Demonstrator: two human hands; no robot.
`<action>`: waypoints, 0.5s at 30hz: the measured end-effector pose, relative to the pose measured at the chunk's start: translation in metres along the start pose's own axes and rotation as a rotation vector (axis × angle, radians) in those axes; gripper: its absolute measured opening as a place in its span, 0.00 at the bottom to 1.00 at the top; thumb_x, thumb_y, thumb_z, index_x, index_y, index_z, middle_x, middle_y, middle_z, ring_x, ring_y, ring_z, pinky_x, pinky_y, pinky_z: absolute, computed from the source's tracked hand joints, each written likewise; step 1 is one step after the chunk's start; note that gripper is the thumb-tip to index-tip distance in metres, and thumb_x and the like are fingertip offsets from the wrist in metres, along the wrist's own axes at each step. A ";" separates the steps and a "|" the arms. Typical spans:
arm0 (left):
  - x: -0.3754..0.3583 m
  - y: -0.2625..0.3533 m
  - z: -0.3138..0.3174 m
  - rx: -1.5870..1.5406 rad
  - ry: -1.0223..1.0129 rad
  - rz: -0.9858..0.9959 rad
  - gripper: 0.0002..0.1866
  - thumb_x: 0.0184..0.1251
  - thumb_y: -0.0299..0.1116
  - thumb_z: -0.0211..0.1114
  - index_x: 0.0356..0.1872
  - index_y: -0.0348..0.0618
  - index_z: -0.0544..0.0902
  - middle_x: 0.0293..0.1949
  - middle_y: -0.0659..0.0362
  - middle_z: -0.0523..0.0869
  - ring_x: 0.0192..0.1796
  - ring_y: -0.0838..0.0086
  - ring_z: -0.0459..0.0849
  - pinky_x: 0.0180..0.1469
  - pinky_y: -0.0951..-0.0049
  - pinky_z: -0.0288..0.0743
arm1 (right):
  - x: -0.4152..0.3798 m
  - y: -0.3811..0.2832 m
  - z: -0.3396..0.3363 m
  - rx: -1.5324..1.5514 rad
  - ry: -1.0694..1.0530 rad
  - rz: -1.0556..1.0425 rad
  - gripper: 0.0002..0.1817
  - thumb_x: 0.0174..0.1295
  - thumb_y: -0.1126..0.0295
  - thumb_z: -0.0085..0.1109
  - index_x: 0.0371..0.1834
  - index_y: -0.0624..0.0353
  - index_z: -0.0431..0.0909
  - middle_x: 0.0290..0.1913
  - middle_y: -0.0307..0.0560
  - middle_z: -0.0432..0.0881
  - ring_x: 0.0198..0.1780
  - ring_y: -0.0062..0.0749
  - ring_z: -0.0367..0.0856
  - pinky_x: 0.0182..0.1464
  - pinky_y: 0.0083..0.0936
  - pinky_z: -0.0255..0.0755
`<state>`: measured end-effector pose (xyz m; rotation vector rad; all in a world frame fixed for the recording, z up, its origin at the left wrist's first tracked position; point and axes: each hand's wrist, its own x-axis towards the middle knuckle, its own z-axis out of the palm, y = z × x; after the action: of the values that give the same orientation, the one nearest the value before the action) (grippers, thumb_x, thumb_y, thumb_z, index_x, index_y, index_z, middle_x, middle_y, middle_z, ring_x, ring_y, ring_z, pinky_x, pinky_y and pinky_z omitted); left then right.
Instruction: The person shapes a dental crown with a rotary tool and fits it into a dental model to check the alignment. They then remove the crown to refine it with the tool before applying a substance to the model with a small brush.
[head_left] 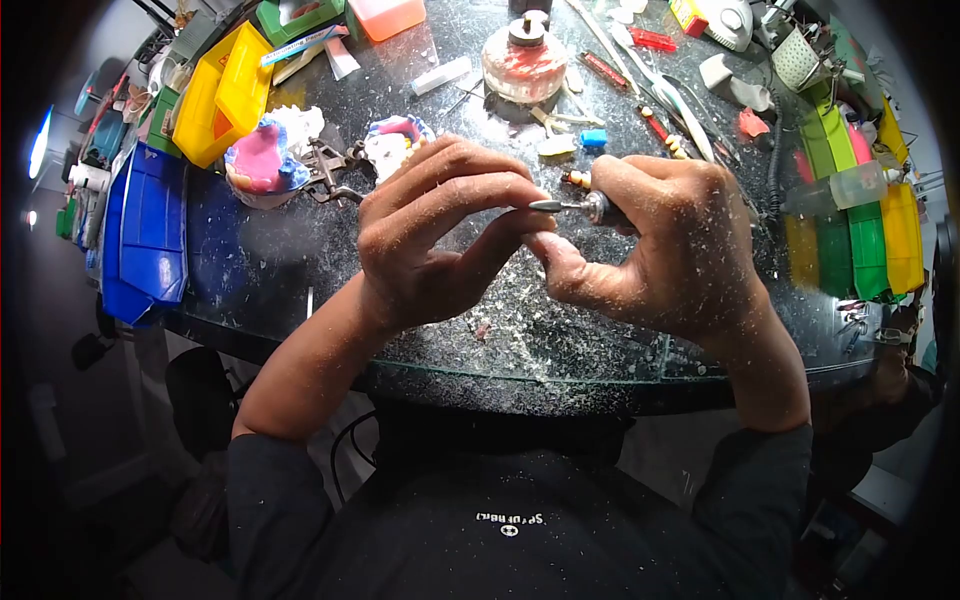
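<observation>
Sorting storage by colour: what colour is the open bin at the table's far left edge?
Blue. The bin shows best, and only, in the head view.

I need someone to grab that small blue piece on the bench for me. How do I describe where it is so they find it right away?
Start at the round glass burner with the red-stained body, at the far middle of the dark worktable. Just to its near right, past the pale yellowish lump, lies the small blue piece. It is the only bright blue, block-shaped bit there; the tools around it are long and thin.

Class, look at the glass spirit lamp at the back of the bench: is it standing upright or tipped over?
Upright. The spirit lamp sits flat on the bench, its dark cap pointing up.
</observation>
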<state>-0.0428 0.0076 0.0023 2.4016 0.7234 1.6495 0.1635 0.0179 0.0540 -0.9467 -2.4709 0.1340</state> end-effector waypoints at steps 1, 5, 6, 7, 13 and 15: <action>0.000 0.000 0.000 -0.002 0.004 0.002 0.12 0.53 0.24 0.74 0.40 0.38 0.84 0.35 0.53 0.87 0.35 0.69 0.85 0.37 0.73 0.77 | 0.000 0.000 0.000 0.007 0.004 -0.002 0.27 0.47 0.48 0.71 0.20 0.62 0.73 0.15 0.46 0.71 0.16 0.36 0.75 0.21 0.29 0.68; 0.000 0.001 0.000 -0.024 0.020 -0.011 0.12 0.53 0.24 0.74 0.39 0.38 0.84 0.35 0.53 0.87 0.35 0.69 0.85 0.37 0.73 0.77 | 0.001 -0.001 -0.004 -0.009 0.006 0.011 0.27 0.46 0.47 0.72 0.20 0.62 0.73 0.15 0.46 0.71 0.16 0.35 0.75 0.21 0.29 0.68; 0.000 0.001 0.000 -0.033 0.025 -0.019 0.12 0.54 0.24 0.74 0.39 0.37 0.84 0.35 0.53 0.87 0.35 0.69 0.85 0.37 0.73 0.77 | 0.001 0.000 -0.004 -0.012 0.011 0.009 0.27 0.46 0.47 0.72 0.20 0.62 0.73 0.15 0.46 0.71 0.16 0.35 0.75 0.21 0.29 0.68; 0.000 0.001 0.000 -0.030 0.025 -0.018 0.12 0.54 0.24 0.73 0.39 0.37 0.84 0.35 0.53 0.87 0.35 0.69 0.85 0.37 0.73 0.76 | 0.002 0.000 -0.004 -0.014 0.015 0.008 0.27 0.46 0.47 0.72 0.20 0.62 0.73 0.14 0.46 0.71 0.16 0.34 0.75 0.21 0.29 0.68; 0.000 0.001 0.000 -0.025 0.024 -0.013 0.12 0.54 0.24 0.73 0.40 0.37 0.84 0.35 0.53 0.87 0.35 0.69 0.85 0.37 0.73 0.76 | 0.001 -0.001 -0.002 0.002 -0.011 -0.005 0.25 0.47 0.50 0.71 0.20 0.63 0.73 0.14 0.46 0.70 0.16 0.34 0.75 0.20 0.29 0.68; -0.001 0.000 0.000 -0.028 0.022 0.000 0.12 0.54 0.24 0.73 0.40 0.37 0.84 0.35 0.53 0.87 0.35 0.70 0.85 0.37 0.73 0.76 | 0.001 0.000 -0.001 0.018 -0.002 -0.007 0.25 0.47 0.50 0.71 0.19 0.63 0.72 0.14 0.46 0.70 0.16 0.34 0.74 0.20 0.29 0.68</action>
<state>-0.0427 0.0073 0.0017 2.3683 0.6997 1.6767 0.1633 0.0180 0.0554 -0.9305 -2.4705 0.1552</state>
